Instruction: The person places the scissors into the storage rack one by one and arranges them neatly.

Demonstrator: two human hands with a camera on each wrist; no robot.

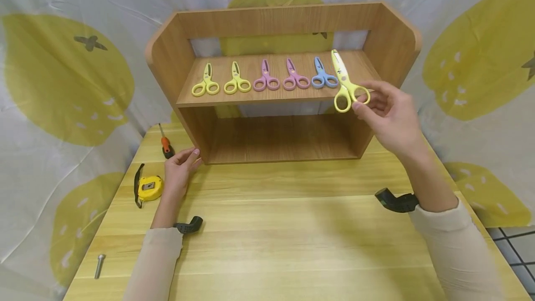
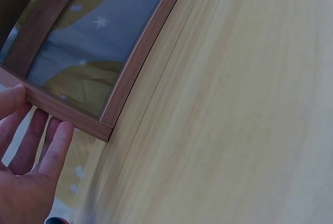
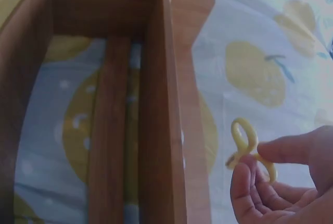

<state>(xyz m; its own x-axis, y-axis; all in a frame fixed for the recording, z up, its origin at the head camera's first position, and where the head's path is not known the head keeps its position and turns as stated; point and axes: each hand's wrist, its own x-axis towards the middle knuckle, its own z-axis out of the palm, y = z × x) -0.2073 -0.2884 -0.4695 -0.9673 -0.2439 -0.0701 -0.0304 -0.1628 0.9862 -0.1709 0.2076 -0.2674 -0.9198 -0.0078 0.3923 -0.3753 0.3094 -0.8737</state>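
Observation:
My right hand (image 1: 394,117) pinches one handle ring of a pair of yellow scissors (image 1: 343,78), blades pointing up, at the right end of the upper shelf. In the right wrist view the yellow handles (image 3: 244,135) show between thumb and fingers. On the upper shelf lies a row of scissors: two yellow (image 1: 237,78), two pink (image 1: 266,75) and one blue (image 1: 323,73) beside the held pair. My left hand (image 1: 179,166) touches the lower left side of the wooden shelf unit (image 1: 276,97), its fingers fairly straight along the side panel (image 2: 67,114).
On the table (image 1: 271,236) left of the unit lie an orange and black screwdriver (image 1: 166,144), a yellow tape measure (image 1: 149,187) and a metal bolt (image 1: 99,266). A lemon-print curtain (image 1: 67,106) hangs behind and at both sides.

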